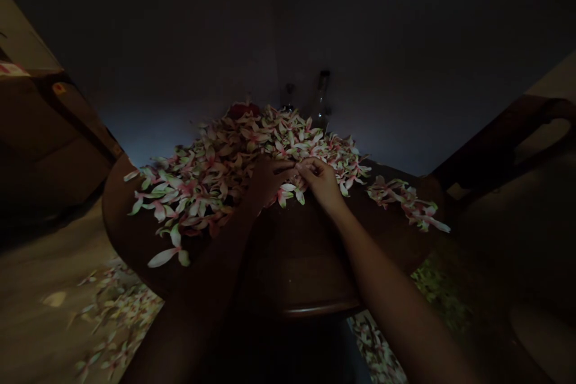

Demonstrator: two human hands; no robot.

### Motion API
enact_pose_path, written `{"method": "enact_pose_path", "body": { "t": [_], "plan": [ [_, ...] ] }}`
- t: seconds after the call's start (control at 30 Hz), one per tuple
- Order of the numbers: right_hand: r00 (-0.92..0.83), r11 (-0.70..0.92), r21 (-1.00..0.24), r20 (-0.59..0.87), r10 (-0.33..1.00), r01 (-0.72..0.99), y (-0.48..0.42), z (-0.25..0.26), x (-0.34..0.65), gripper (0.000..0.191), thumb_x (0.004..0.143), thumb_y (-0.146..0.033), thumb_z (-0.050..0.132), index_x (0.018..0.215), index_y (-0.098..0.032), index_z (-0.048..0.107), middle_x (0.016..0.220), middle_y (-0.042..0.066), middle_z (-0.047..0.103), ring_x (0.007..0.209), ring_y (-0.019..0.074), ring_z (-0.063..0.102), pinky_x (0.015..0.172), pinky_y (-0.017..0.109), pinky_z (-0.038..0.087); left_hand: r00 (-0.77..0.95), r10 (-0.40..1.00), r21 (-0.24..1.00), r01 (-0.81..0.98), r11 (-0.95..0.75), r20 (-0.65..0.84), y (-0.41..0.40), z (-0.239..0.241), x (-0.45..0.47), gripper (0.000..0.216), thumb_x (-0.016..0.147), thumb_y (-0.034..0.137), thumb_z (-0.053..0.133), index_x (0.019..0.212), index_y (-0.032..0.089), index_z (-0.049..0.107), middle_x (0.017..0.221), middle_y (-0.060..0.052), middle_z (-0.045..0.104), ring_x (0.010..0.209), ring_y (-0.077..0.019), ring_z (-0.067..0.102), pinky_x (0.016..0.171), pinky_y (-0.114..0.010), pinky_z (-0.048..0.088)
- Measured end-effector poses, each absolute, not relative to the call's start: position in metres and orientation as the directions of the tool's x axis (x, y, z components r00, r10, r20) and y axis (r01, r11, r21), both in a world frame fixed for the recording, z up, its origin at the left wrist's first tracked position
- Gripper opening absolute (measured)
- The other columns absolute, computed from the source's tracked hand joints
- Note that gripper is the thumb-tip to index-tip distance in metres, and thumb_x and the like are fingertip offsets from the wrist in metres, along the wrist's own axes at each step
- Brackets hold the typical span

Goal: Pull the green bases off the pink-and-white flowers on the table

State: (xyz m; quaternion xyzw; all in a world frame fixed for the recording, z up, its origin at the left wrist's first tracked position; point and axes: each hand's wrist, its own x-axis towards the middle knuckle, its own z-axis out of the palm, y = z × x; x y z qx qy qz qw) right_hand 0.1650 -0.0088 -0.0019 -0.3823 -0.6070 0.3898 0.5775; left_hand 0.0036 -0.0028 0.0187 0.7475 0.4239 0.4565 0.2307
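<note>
Over the front of a large heap of pinkish-white flowers (207,174) with green-tipped petals, my two hands meet. My left hand (269,179) has its thumb and fingers pinched together, and my right hand (318,179) is closed in a pinch against them. A single flower (284,197) shows its petals just below the fingertips and seems to be held between them. Dim light and the fingers hide its centre and anything thin there. To the right of my right hand lies a row of flowers (407,201), apart from the heap.
The heap rests on a dark wooden round-edged table (306,276) pushed into a wall corner. Behind it stand a glass bottle (321,99) and a red object (243,110). More flowers (121,306) lie low at the left, with a chair (517,132) at the right.
</note>
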Motion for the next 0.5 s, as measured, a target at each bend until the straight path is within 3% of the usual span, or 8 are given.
{"method": "enact_pose_path", "body": {
  "t": [0.5],
  "plan": [
    [-0.052, 0.411, -0.91, 0.409, 0.911, 0.057, -0.009, -0.0021, 0.1673, 0.028, 0.082, -0.05, 0.064, 0.087, -0.022, 0.062, 0.063, -0.001, 0.063, 0.053, 0.0147, 0.056, 0.049, 0.028, 0.044, 0.222, 0.835, 0.742, 0.383, -0.55, 0.504, -0.0001, 0.0175, 0.0021, 0.025, 0.083, 0.035, 0.061, 0.095, 0.023, 0.079, 0.094, -0.001, 0.077, 0.09, -0.0189, 0.07, 0.083, -0.027, 0.05]
  ]
}}
